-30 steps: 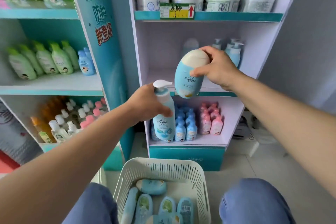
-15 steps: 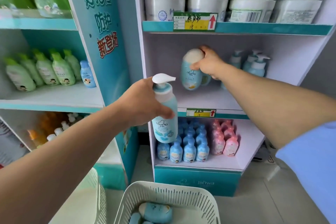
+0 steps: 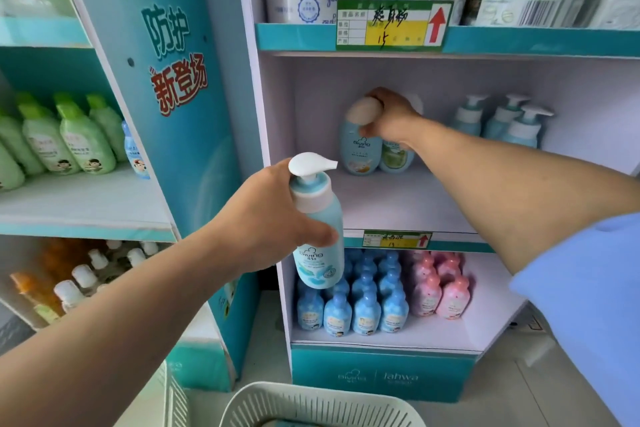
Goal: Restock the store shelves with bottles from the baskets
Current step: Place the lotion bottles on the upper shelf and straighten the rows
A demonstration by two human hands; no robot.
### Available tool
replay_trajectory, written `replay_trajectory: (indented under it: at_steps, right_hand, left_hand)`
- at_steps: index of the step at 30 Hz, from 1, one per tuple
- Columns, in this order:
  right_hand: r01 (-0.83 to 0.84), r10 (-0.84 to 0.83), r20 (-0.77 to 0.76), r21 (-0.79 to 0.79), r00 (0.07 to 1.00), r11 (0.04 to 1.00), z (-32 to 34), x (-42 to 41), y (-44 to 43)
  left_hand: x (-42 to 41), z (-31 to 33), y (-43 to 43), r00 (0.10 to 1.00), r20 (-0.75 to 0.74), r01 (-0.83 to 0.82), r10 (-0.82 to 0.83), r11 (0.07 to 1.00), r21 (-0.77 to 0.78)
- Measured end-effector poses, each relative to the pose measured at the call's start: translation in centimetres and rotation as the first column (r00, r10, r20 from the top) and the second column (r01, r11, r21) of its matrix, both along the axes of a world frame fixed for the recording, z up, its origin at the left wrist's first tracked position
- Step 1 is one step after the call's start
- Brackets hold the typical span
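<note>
- The right hand (image 3: 388,118), just above the centre of the frame, is curling its fingers round the cream cap of a pale blue oval bottle (image 3: 358,151) and gripping it from the right.
- That bottle is standing upright with its base at the board of the middle shelf (image 3: 398,204); whether its weight is fully on the board I cannot tell.
- It is touching a green-labelled bottle (image 3: 396,158) just to its right, which is partly hiding behind the wrist.
- The left hand (image 3: 273,218), in the centre, is wrapping fingers and thumb round a blue pump bottle (image 3: 320,246), holding it upright in the air in front of the shelf's left edge.
- Three more pump bottles (image 3: 512,121) are standing at the right rear of the same shelf.
- Small blue bottles (image 3: 363,308) and pink bottles (image 3: 443,291) are filling the shelf below.
- A white basket (image 3: 322,402) is showing its rim at the bottom edge.
</note>
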State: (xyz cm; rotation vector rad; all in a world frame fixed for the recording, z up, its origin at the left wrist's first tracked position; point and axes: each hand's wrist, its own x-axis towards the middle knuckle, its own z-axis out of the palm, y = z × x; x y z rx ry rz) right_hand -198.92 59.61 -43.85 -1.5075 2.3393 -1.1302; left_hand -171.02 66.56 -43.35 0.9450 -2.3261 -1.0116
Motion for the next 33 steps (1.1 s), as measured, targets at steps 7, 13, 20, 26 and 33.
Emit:
replay_trajectory:
  at_steps: [7, 13, 20, 26, 33]
  right_hand:
    - [-0.058, 0.057, 0.033, 0.024, 0.998, 0.998, 0.0, -0.6, -1.8]
    - [0.014, -0.016, -0.097, -0.025, 0.995, 1.000, -0.2, -1.0, -2.8]
    - [0.175, -0.192, -0.047, -0.253, 0.980, 0.952, 0.7, 0.4, -0.9]
    - [-0.075, 0.079, 0.002, -0.269, 0.997, 0.960, 1.1, 5.3, 6.8]
    - [-0.338, 0.341, 0.379, -0.076, 0.860, 0.938, 1.1, 9.9, 16.8]
  left_hand:
    - [-0.4, -0.8, -0.4, 1.000, 0.031, 0.001, -0.001, 1.000, 0.008]
    - [-1.0, -0.8, -0.6, 1.000, 0.028, 0.002, -0.003, 1.000, 0.015]
    - [-1.3, -0.4, -0.1, 1.000, 0.000, -0.025, 0.025, 0.999, 0.048]
    - [-0.9, 0.4, 1.7, 0.996, -0.027, -0.079, 0.083, 0.989, 0.122]
    - [-0.9, 2.2, 5.0, 0.985, -0.087, -0.115, 0.147, 0.949, 0.295]
